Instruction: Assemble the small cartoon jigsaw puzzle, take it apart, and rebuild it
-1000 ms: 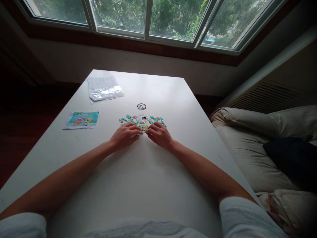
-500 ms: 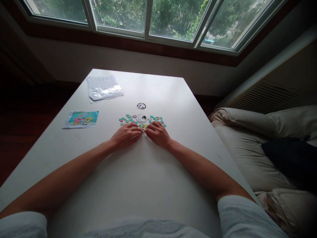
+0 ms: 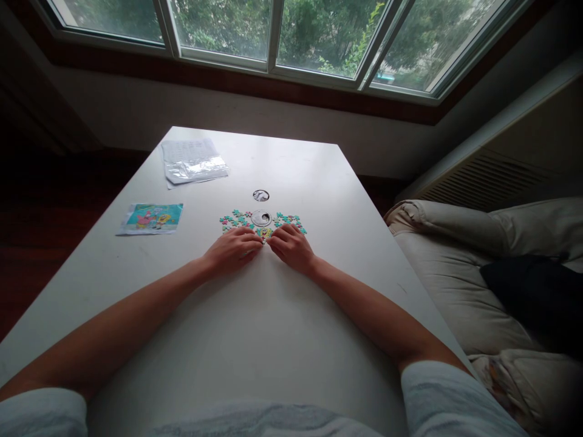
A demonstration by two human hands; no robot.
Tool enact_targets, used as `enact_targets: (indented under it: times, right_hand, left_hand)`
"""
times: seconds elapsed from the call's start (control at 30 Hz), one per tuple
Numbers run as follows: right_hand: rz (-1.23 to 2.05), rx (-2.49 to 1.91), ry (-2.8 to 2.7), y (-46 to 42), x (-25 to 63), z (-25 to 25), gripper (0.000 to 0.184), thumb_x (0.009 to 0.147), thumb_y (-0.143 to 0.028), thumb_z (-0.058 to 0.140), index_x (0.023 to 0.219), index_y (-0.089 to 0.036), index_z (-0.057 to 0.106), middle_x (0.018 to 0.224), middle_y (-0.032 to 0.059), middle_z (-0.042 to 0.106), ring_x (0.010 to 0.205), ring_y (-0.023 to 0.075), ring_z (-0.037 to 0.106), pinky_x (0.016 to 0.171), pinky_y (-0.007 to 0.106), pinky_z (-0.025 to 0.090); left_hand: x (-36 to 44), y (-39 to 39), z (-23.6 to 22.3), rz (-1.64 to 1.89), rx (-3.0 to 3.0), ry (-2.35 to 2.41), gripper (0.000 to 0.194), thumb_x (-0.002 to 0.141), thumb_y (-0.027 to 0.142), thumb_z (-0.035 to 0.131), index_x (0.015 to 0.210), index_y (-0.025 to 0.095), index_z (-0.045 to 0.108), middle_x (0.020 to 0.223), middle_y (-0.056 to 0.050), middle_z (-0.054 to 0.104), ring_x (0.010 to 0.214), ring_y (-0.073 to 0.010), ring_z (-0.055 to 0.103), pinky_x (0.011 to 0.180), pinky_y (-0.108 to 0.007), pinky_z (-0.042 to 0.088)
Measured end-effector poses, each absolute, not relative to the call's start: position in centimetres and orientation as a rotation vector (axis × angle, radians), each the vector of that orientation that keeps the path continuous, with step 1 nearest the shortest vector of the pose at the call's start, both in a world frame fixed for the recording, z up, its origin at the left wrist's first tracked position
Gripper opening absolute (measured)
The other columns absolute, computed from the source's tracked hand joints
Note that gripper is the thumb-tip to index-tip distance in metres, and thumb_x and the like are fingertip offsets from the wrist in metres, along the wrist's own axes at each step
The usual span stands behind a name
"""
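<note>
Smooth white table [image 3: 291, 328] bears knobbed teal-and-yellow puzzle pieces [image 3: 264, 232] mid-surface, left hand [image 3: 233, 248] and right hand [image 3: 291, 246] curled at their near edge, grip on any piece indiscernible; plastic-sleeved paper [image 3: 189, 153], print unreadable.

The small yellow puzzle section [image 3: 264, 232] lies flat between the left hand [image 3: 234, 246] and the right hand [image 3: 291, 246], near their fingers. Many loose puzzle pieces [image 3: 235, 213], mostly turquoise with some pink, are scattered just beyond both hands, which cover some part of them.
</note>
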State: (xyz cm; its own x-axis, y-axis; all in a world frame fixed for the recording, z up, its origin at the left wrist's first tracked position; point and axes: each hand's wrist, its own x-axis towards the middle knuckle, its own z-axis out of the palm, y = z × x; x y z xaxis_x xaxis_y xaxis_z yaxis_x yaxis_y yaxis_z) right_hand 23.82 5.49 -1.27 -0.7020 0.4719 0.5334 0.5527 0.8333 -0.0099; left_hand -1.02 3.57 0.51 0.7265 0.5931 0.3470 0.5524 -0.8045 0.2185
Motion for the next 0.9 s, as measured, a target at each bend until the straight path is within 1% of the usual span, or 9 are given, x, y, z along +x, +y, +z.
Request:
enact_targets:
  times: [0.13,0.37,0.57,0.7,0.83,0.9]
  right_hand:
    - [-0.189,-0.756,-2.500,5.7,23.8,-1.5,0.017,0.101,-0.022,0.052,0.094,-0.023,0.067,0.091,0.0046,0.066,0.093,0.0209,0.050,0.086,0.037,0.038]
    - [-0.101,-0.774,-2.533,5.9,23.8,-2.0,0.021,0.103,-0.027,0.050,0.093,-0.022,0.067,0.089,0.0055,0.065,0.093,0.0210,0.050,0.088,0.037,0.037]
    - [-0.055,-0.794,-2.540,5.8,23.8,-1.7,0.020,0.102,-0.029,0.052,0.095,-0.023,0.069,0.091,0.0055,0.067,0.095,0.0212,0.051,0.088,0.037,0.037]
    - [-0.029,-0.793,-2.525,5.8,23.8,-1.7,0.019,0.101,-0.030,0.054,0.095,-0.023,0.070,0.098,0.0057,0.070,0.097,0.0219,0.052,0.089,0.038,0.039]
    - [-0.010,-0.754,-2.523,5.8,23.9,-1.5,0.017,0.100,-0.028,0.055,0.098,-0.024,0.071,0.111,0.0050,0.073,0.109,0.0232,0.054,0.094,0.041,0.039]
    - [-0.024,-0.724,-2.540,5.7,24.0,-1.4,0.017,0.100,-0.027,0.055,0.100,-0.024,0.072,0.114,0.0046,0.074,0.113,0.0234,0.055,0.096,0.042,0.038]
  left_hand:
    - [-1.0,3.6,0.5,0.609,2.826,0.946,0.026,0.102,0.027,0.049,0.113,0.024,0.072,0.121,-0.004,0.073,0.119,-0.0229,0.059,0.106,-0.040,0.045]
    - [-0.9,3.5,0.6,0.614,2.821,0.940,0.026,0.102,0.027,0.047,0.113,0.024,0.071,0.121,-0.004,0.073,0.117,-0.0216,0.060,0.106,-0.039,0.045]
    - [-0.8,3.5,0.7,0.620,2.814,0.950,0.026,0.102,0.027,0.048,0.113,0.025,0.072,0.120,-0.004,0.073,0.116,-0.0213,0.061,0.104,-0.039,0.046]
    - [-0.7,3.4,0.9,0.593,2.814,0.952,0.027,0.102,0.028,0.047,0.112,0.025,0.071,0.121,-0.003,0.073,0.116,-0.0214,0.061,0.104,-0.039,0.046]
    - [-0.5,2.9,1.1,0.543,2.838,1.013,0.027,0.102,0.027,0.046,0.115,0.025,0.070,0.124,-0.003,0.072,0.118,-0.0225,0.061,0.104,-0.040,0.046]
    - [-0.2,2.5,1.1,0.509,2.851,1.070,0.028,0.102,0.027,0.046,0.117,0.024,0.070,0.127,-0.004,0.071,0.117,-0.0233,0.062,0.103,-0.042,0.046]
